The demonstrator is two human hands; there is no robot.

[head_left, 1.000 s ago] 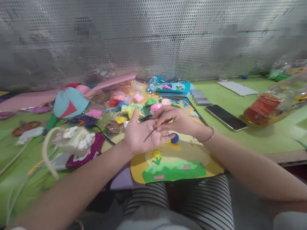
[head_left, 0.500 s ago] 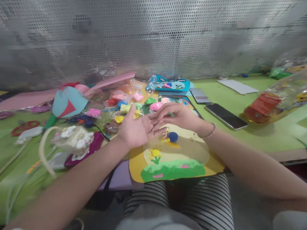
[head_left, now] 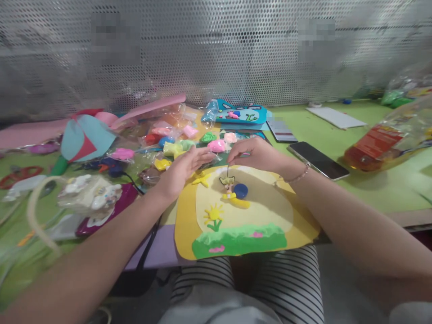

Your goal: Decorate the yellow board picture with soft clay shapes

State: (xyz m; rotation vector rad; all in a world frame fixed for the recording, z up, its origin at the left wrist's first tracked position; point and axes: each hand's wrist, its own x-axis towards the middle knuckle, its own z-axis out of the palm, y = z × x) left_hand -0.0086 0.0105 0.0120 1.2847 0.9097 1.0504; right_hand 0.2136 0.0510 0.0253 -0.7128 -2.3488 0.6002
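Between the thumb and fingertips of my right hand (head_left: 256, 155) hangs a thin dark strand (head_left: 227, 172), perhaps rolled clay. Its lower end is close to the head of a small clay figure (head_left: 229, 189) with a round blue piece (head_left: 240, 191) and a yellow body. This figure lies on a yellow picture board (head_left: 189, 229) near my lap. My left hand (head_left: 184, 173) is empty, fingers stretched out, over the board's upper left edge beside a yellow clay star (head_left: 201, 180). Lower on the board are a yellow clay flower (head_left: 213, 213) and a green clay grass strip (head_left: 239, 240).
Bagged lumps of coloured clay (head_left: 173, 148) lie behind my left hand. A blue picture board (head_left: 243, 114) sits at the back. To the right are a dark phone (head_left: 319, 159) and a bottle (head_left: 374, 144) on its side. Scissors (head_left: 20, 177) and cables lie left.
My hands have drawn apart; the left moved slightly left, off the right fingertips. The strand, earlier by the left palm, now hangs from my right fingers above the figure.
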